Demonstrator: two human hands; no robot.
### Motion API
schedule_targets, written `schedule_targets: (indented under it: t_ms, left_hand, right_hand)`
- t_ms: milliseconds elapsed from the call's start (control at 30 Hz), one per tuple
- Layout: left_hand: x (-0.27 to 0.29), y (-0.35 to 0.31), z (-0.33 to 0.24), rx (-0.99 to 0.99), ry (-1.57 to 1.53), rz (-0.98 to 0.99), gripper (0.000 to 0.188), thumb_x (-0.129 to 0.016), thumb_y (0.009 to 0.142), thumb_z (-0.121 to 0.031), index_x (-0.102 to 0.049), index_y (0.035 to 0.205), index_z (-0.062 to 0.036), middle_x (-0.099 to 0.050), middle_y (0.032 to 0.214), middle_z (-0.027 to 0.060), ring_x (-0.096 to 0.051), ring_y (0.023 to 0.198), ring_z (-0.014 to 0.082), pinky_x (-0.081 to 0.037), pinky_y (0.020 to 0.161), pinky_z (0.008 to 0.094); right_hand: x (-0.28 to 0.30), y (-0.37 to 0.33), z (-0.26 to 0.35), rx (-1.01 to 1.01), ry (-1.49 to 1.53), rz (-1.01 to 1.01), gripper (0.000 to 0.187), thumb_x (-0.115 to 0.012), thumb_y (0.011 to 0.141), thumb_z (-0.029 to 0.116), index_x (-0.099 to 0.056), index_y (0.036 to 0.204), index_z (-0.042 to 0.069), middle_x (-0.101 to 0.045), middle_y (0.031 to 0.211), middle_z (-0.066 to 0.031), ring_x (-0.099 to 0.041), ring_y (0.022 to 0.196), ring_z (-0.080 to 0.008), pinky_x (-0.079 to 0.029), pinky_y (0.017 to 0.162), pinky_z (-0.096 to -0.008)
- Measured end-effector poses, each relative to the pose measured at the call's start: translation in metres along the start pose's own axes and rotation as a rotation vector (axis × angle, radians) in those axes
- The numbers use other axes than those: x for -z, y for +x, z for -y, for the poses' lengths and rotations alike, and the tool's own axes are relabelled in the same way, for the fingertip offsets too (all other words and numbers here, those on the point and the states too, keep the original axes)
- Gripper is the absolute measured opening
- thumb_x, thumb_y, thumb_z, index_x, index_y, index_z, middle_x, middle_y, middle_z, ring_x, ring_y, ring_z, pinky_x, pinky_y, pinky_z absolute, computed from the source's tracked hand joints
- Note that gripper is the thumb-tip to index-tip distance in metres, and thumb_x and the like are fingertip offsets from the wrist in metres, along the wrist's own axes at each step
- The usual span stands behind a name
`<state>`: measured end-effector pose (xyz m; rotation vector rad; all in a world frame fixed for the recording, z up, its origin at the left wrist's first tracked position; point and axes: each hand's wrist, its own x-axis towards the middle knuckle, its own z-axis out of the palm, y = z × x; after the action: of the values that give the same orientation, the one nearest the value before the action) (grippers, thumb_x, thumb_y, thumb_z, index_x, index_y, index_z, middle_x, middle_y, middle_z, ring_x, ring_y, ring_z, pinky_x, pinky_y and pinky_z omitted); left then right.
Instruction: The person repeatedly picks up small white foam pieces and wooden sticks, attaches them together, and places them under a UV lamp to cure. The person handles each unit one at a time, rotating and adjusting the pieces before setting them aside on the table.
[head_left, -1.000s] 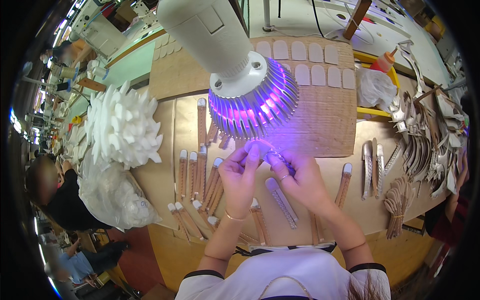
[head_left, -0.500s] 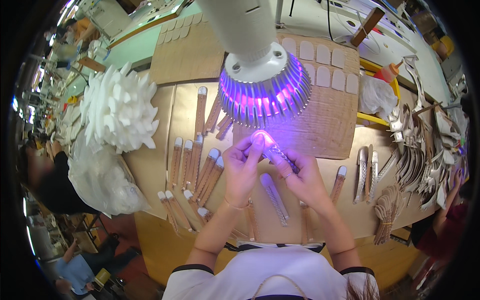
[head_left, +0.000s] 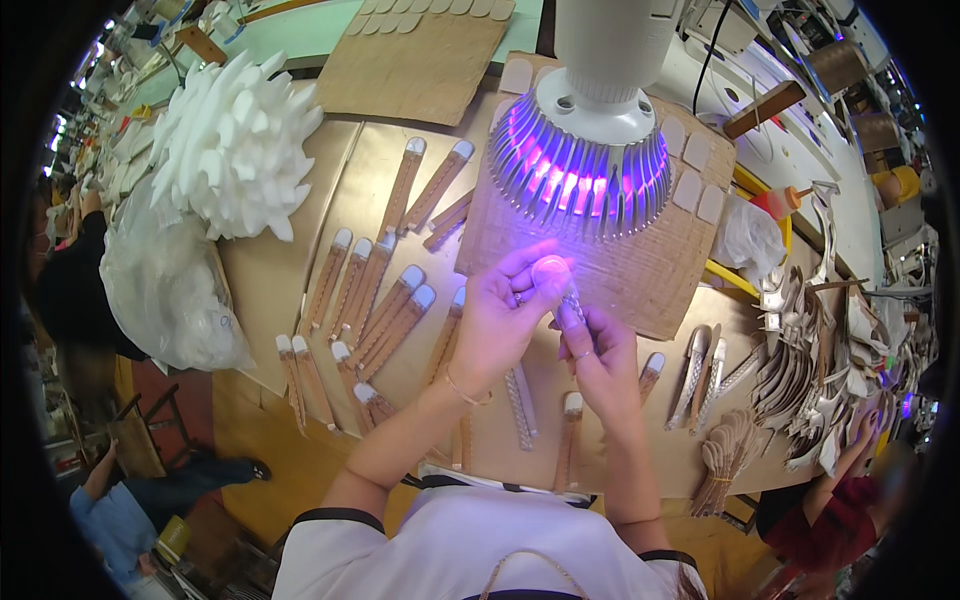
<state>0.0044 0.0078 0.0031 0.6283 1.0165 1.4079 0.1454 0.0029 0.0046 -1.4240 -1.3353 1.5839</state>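
Observation:
Under the lamp, both my hands hold a braided strap (head_left: pixel 573 303) with a rounded tip, lit purple. My left hand (head_left: pixel 508 318) pinches the rounded end between thumb and fingers. Lower along the braided length, my right hand (head_left: pixel 602 352) grips with its thumb on top. Another braided strap (head_left: pixel 520 408) lies on the table below my hands, partly covered by the left one. Several brown stitched straps with pale rounded tips (head_left: pixel 378 265) are laid out around my left forearm. One brown strap (head_left: pixel 569 440) lies between my forearms.
A finned lamp (head_left: pixel 580 170) glowing purple hangs just above my hands, over a cardboard sheet (head_left: pixel 640 270) with pale rounded pieces. White foam pieces (head_left: pixel 230 145) and a plastic bag (head_left: pixel 165 285) are at left. Piled straps (head_left: pixel 790 365) and a tied bundle (head_left: pixel 728 455) are at right.
The view has shifted and turned, moving the lamp rightward in the picture. The held strap now points more steeply toward me, and my left fingers extend past its rounded end.

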Motion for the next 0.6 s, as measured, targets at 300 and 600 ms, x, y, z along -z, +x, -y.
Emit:
schedule_targets:
  t_ms: [300,600]
  left_hand:
    - [0.011,0.009,0.018,0.14,0.068,0.017,0.03,-0.062,0.094,-0.02,-0.061,0.113,0.0036,-0.068,0.103,0.0108,-0.065,0.096,0.0157,-0.053,0.083,0.0297]
    - [0.02,0.012,0.01,0.138,0.019,0.181,0.041,-0.061,0.095,-0.019,-0.051,0.128,0.0027,-0.066,0.112,0.0109,-0.064,0.097,0.0135,-0.053,0.086,0.0295]
  right_hand:
    - [-0.005,-0.007,-0.005,0.076,0.002,-0.029,0.027,-0.056,0.098,0.023,-0.065,0.095,-0.002,-0.054,0.065,0.0006,-0.044,0.052,-0.0035,-0.034,0.047,-0.0191]
    - [0.005,-0.004,-0.008,0.043,0.002,-0.005,0.025,-0.057,0.096,0.021,-0.065,0.098,-0.002,-0.057,0.068,0.0,-0.047,0.059,-0.0047,-0.037,0.053,-0.0211]
